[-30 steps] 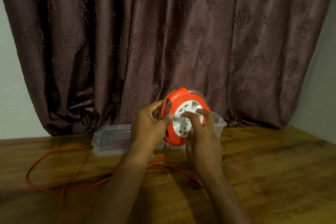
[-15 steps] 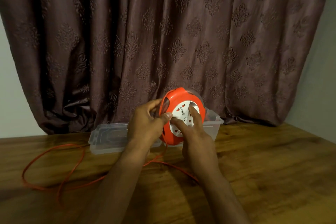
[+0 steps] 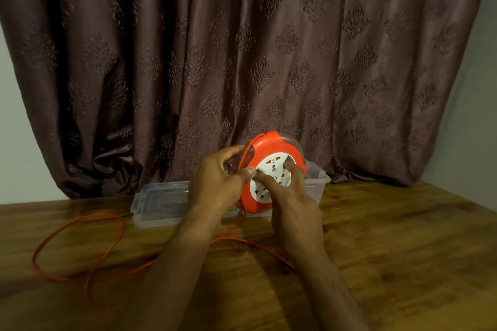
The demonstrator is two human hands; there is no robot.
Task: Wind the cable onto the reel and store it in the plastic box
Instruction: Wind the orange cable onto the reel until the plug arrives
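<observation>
An orange cable reel [image 3: 271, 148] with a white socket face is held upright above the table, in front of the clear plastic box [image 3: 316, 185]. My left hand [image 3: 217, 183] grips the reel's left rim, thumb on the front edge. The fingers of my right hand [image 3: 290, 193] press on the white socket disc. A thin orange cable [image 3: 80, 226] hangs from the reel's bottom and lies in loose loops on the table to the left and under my forearms.
The box's clear lid [image 3: 158, 201] lies flat on the wooden table [image 3: 403, 250], left of the box. A dark patterned curtain [image 3: 242, 62] hangs close behind. The table's right edge runs diagonally at far right.
My right fingers have swept round on the white disc, from its right side to lower centre and up again. The reel stays in my left hand's grip. The camera view has shifted slightly.
</observation>
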